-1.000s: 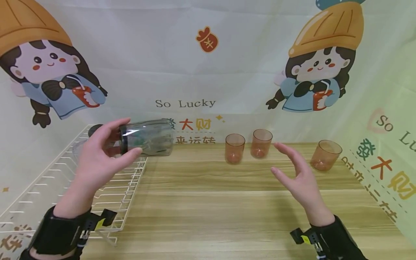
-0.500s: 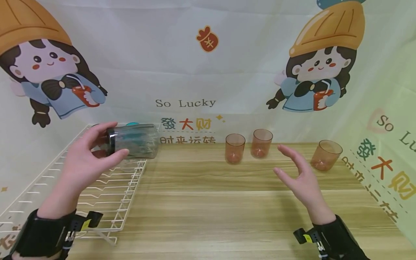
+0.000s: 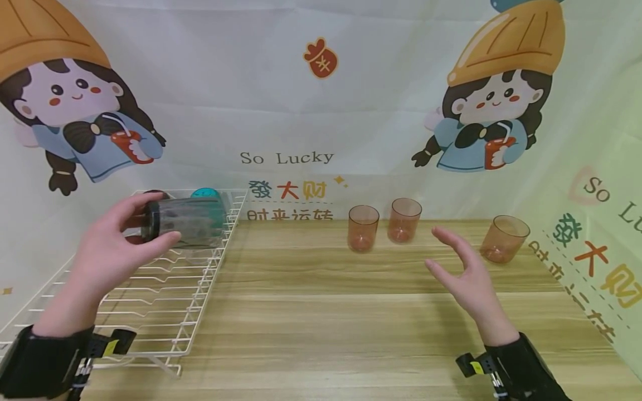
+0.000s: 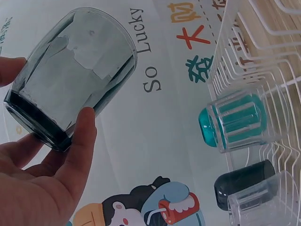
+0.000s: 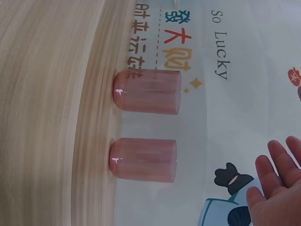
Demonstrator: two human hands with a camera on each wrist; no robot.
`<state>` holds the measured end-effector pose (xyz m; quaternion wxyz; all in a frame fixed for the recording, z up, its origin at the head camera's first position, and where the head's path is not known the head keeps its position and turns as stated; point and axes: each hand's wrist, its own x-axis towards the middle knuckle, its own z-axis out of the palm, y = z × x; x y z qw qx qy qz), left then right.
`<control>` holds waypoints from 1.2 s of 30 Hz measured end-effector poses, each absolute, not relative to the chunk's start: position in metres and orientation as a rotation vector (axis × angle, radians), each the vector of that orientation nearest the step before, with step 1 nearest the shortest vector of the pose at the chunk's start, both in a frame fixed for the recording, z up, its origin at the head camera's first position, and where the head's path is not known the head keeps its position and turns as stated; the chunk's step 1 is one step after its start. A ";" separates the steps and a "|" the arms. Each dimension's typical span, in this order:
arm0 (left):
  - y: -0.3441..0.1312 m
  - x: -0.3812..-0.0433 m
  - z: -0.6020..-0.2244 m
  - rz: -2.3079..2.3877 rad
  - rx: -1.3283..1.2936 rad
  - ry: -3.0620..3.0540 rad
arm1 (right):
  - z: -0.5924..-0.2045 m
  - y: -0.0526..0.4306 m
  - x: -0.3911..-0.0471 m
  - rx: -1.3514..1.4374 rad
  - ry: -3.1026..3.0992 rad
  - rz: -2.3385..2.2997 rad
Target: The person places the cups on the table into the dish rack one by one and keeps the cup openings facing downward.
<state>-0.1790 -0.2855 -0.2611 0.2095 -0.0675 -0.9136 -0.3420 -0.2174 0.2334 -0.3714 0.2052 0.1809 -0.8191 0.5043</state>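
My left hand (image 3: 112, 245) grips a clear grey glass (image 3: 188, 223) by its thick dark base. The glass lies on its side in the air, mouth to the right, over the back of the white wire rack (image 3: 150, 355). In the left wrist view, thumb and fingers pinch the glass near its base. My right hand (image 3: 468, 284) hovers with fingers spread and holds nothing. Ahead of it two pink tumblers, one nearer the left (image 3: 363, 231) and one beside it (image 3: 404, 223), stand upright. A third pink tumbler (image 3: 504, 242) is to its right.
In the rack are a clear cup with a teal base (image 4: 240, 117) and a clear cup (image 4: 258, 202) next to a dark-based one (image 4: 244, 183). A printed cloth (image 3: 286, 111) hangs behind the wooden table (image 3: 321, 328).
My left hand has moved left and slightly down with the glass, further over the rack. The teal item behind it now shows. My right hand has drifted slightly right.
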 end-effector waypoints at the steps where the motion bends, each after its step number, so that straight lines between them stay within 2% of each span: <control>1: -0.287 -0.180 -0.261 -0.946 -0.185 -2.549 | -0.372 0.234 -0.218 0.505 -2.283 1.406; 36: -0.337 -0.197 -0.265 -0.505 -0.141 -2.892 | -0.386 0.255 -0.228 0.433 -2.393 1.301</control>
